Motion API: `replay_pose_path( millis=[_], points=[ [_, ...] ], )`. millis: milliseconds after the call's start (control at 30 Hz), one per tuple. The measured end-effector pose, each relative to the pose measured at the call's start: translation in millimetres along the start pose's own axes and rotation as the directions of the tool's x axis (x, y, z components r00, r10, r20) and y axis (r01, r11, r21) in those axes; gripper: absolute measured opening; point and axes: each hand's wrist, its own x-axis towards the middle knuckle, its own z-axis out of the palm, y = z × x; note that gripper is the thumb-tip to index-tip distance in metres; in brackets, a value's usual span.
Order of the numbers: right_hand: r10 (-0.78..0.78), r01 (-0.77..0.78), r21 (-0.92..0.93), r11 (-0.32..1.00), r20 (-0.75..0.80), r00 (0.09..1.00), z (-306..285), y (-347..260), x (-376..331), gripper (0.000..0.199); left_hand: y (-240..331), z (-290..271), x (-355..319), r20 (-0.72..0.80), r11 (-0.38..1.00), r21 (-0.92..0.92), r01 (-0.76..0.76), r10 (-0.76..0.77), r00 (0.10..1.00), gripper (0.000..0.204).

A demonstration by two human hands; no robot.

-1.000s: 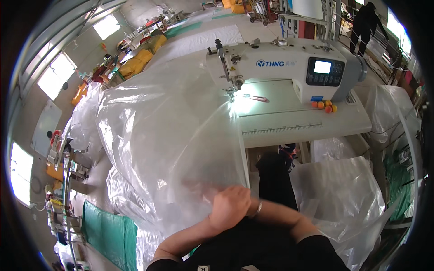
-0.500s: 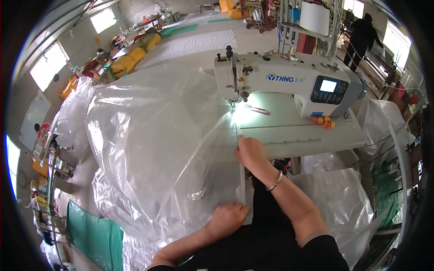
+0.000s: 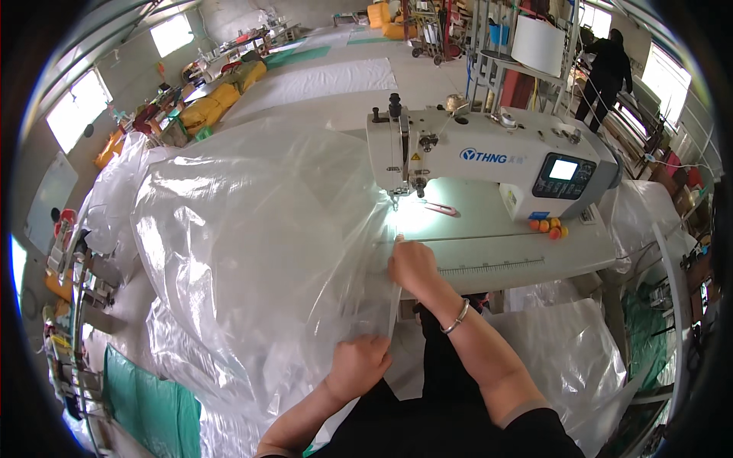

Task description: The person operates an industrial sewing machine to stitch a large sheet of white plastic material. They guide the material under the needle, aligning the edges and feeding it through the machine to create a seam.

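Note:
A large clear plastic sheet point(image 3: 229, 237) spreads over the left side of the sewing table and drapes toward my lap. Its right edge runs up under the needle area point(image 3: 395, 201) of a white sewing machine point(image 3: 458, 141), where a lamp glows. My right hand point(image 3: 413, 266) is closed on that edge just in front of the needle, a bracelet at its wrist. Lower down, my left hand point(image 3: 359, 366) forms a fist around the same edge near my lap. Right of the needle, a small pink-handled cutter point(image 3: 440, 209) lies on the machine bed.
Small orange and yellow balls point(image 3: 551, 227) sit by the machine's base. A ruler scale point(image 3: 496, 266) runs along the table front. Behind stands a white thread cone point(image 3: 537, 46) on a rack. Another person point(image 3: 607, 76) stands far right. A green sheet point(image 3: 149, 401) lies lower left.
My right hand has come closer to the needle along with the sheet's edge. My left hand has shifted left and slightly up, still closed on the plastic. The view has tilted slightly.

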Motion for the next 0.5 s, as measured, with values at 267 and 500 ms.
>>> replay_pose_path(
  millis=[267,500],
  points=[
    [0.060,-0.057,0.081,0.995,-0.037,0.998,12,28,49,0.019,19,14,51,-0.124,0.985,-0.126,0.117,-0.132,0.983,0.012],
    [-0.029,0.037,0.100,0.994,-0.077,0.997,-1,28,-45,0.022,37,31,46,0.028,0.975,-0.198,0.100,-0.096,0.995,0.012]
  ],
)
